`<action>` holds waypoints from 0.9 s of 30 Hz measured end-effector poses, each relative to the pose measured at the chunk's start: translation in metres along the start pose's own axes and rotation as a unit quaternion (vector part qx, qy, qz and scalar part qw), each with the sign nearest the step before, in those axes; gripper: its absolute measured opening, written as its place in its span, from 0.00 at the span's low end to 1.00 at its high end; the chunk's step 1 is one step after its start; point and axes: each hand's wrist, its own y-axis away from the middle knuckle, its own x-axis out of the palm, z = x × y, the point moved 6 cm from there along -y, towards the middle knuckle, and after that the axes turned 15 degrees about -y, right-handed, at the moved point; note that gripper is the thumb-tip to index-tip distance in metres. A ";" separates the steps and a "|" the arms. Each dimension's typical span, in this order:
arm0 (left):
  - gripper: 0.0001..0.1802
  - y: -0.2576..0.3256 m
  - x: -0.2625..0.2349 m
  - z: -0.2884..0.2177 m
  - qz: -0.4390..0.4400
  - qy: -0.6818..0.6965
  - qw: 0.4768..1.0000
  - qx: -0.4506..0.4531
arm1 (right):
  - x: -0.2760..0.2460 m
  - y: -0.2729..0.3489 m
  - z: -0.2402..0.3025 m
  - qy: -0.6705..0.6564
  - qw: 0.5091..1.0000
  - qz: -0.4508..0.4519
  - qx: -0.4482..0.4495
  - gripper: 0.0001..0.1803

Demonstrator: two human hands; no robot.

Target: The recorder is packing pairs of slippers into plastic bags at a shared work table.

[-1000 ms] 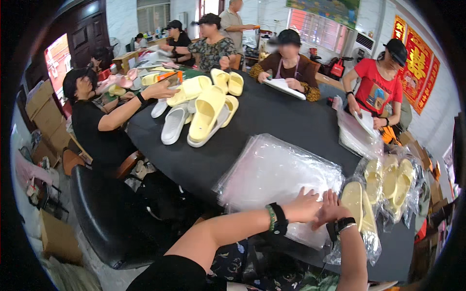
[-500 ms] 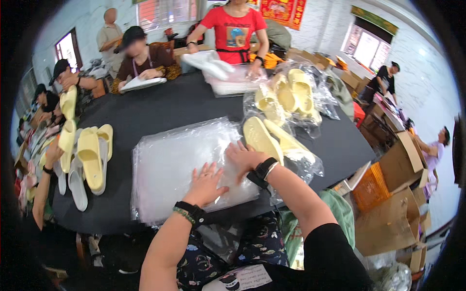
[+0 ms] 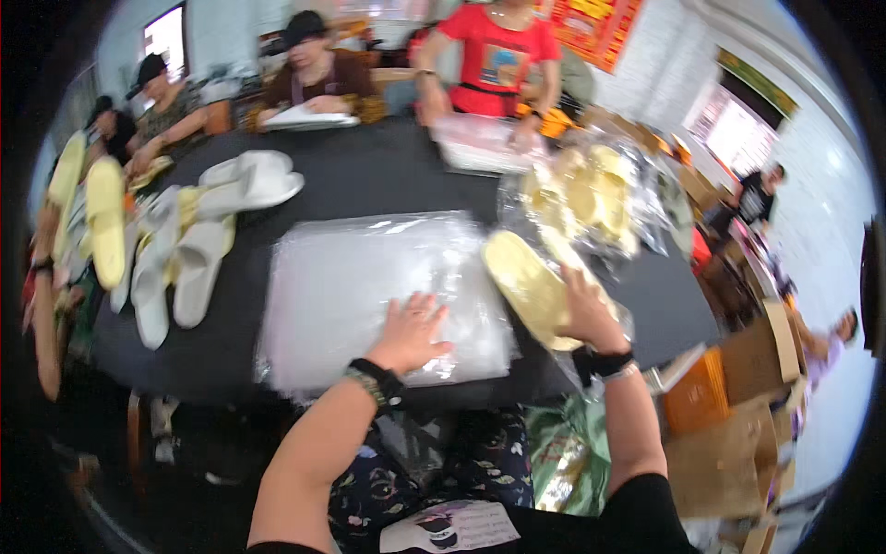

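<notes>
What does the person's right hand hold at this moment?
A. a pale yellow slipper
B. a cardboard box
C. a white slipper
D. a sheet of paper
A: the right hand grips a pale yellow slipper, while the left hand lies flat on the stack of clear plastic bags.

My one view — head-worn fisheye, looking down and forward over black surface [image 3: 388, 175], close above own forearms; edges bend at rim.
</notes>
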 end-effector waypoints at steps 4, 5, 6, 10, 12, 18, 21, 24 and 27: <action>0.38 0.016 0.000 0.011 -0.086 0.080 0.993 0.010 | -0.004 0.020 0.015 -0.067 0.997 -0.009 -0.037 0.54; 0.37 0.007 -0.008 0.003 -0.105 0.082 0.991 0.018 | -0.009 0.030 -0.004 0.013 0.994 -0.036 -0.104 0.57; 0.36 0.009 -0.006 0.002 -0.131 0.071 0.989 0.019 | -0.020 0.041 0.022 0.038 0.994 -0.048 -0.085 0.56; 0.44 0.017 -0.014 -0.009 -0.005 0.067 0.998 -0.004 | -0.009 0.080 -0.026 0.219 0.947 -0.091 -0.216 0.49; 0.45 0.014 -0.002 -0.010 0.003 0.069 0.998 -0.012 | 0.014 0.096 -0.032 0.498 0.821 -0.236 -0.151 0.28; 0.45 0.010 0.003 -0.008 -0.014 0.064 0.998 -0.017 | 0.022 0.071 -0.037 0.445 0.855 -0.267 0.002 0.29; 0.45 0.003 0.006 -0.007 -0.021 0.073 0.997 -0.009 | -0.003 0.061 0.034 0.393 0.912 -0.118 -0.011 0.42; 0.45 0.001 0.006 -0.007 -0.026 0.065 0.997 -0.012 | 0.014 0.039 0.006 0.338 0.938 -0.059 -0.046 0.49; 0.47 0.001 0.017 -0.003 -0.042 0.080 0.996 -0.024 | 0.049 0.010 -0.071 0.269 0.931 -0.129 -0.211 0.41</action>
